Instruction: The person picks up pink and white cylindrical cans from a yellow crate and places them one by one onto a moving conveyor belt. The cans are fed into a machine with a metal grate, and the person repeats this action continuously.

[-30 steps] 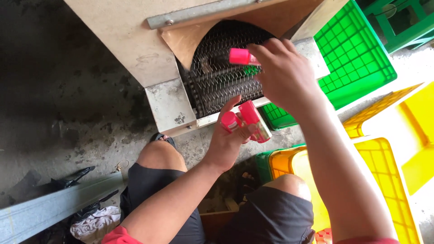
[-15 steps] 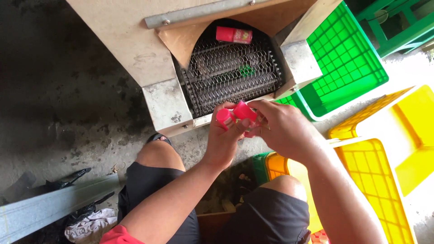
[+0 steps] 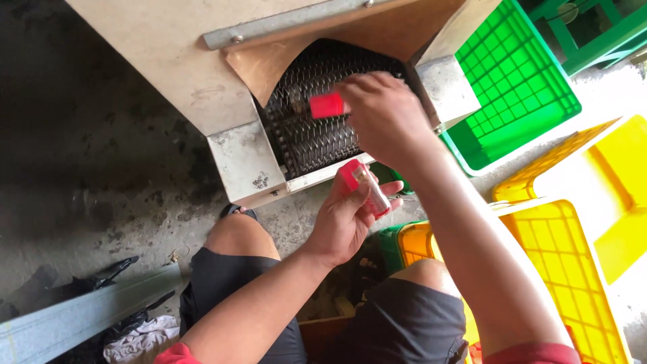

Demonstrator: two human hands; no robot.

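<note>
at upper centre the right hand (image 3: 384,111) pinches a small, light, rigid red plastic tube (image 3: 327,106) by its end over the metal mesh belt (image 3: 317,138), while the left hand (image 3: 347,219) clasps similar slippery-looking red tubes (image 3: 364,189).

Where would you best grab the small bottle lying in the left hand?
Probably by its red cap end, coming from above and the mesh belt side. The bottle lies tilted across the left hand, whose fingers cradle its lower end, so only the cap end sticks out free.
</note>
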